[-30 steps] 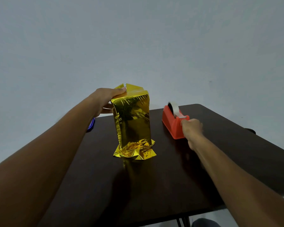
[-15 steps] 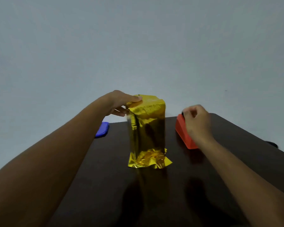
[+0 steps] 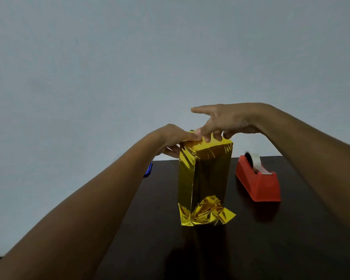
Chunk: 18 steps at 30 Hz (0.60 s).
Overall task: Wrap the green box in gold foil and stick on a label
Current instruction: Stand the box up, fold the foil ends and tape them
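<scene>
The box stands upright on the dark table [image 3: 251, 239], fully covered in gold foil [image 3: 208, 174]; no green shows. Loose crumpled foil flares out at its base. My left hand [image 3: 174, 138] grips the folded foil at the top left edge, thumb on top. My right hand [image 3: 224, 122] rests over the top of the box with its fingertips pressing down on the foil and the index finger stretched out to the left. Whether a piece of tape is under those fingers is too small to tell. No label is visible.
A red tape dispenser [image 3: 259, 184] with a white roll stands on the table right of the box. A blue object [image 3: 149, 169] peeks out behind my left forearm at the table's far left edge. A plain grey wall rises behind.
My right hand has left the tape dispenser and moved up and left onto the top of the wrapped box. My left hand has kept its hold on the top fold.
</scene>
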Motion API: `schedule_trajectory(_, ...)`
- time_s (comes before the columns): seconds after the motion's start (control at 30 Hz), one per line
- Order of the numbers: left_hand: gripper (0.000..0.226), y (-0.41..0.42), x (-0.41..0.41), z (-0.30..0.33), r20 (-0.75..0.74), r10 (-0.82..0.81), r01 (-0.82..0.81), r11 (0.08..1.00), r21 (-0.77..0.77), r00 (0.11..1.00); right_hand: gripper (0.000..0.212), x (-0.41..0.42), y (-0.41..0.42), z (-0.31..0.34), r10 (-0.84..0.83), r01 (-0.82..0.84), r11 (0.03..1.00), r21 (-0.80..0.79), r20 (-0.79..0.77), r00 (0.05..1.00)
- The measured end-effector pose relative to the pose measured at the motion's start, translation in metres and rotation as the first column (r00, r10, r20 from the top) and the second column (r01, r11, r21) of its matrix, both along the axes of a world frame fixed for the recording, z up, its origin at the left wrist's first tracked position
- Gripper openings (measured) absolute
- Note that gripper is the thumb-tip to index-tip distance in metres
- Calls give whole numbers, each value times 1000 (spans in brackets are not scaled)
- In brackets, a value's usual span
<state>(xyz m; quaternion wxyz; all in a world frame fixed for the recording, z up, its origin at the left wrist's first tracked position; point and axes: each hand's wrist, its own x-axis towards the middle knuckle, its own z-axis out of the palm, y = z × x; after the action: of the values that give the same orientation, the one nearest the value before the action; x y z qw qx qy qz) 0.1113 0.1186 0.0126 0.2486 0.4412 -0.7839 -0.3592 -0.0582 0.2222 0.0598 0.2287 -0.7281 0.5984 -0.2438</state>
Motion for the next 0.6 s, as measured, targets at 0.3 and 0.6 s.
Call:
schedule_trajectory(0.3, 40, 4, 5, 2, 31, -8, 7, 999, 41, 999, 85, 19, -18, 6, -56, 72, 991, 115, -132, 990)
schedule_trajectory(0.6, 30, 10, 13, -6, -27, 38, -33, 985, 167, 999, 123, 21, -14, -6, -355, 400, 916, 18, -427, 832)
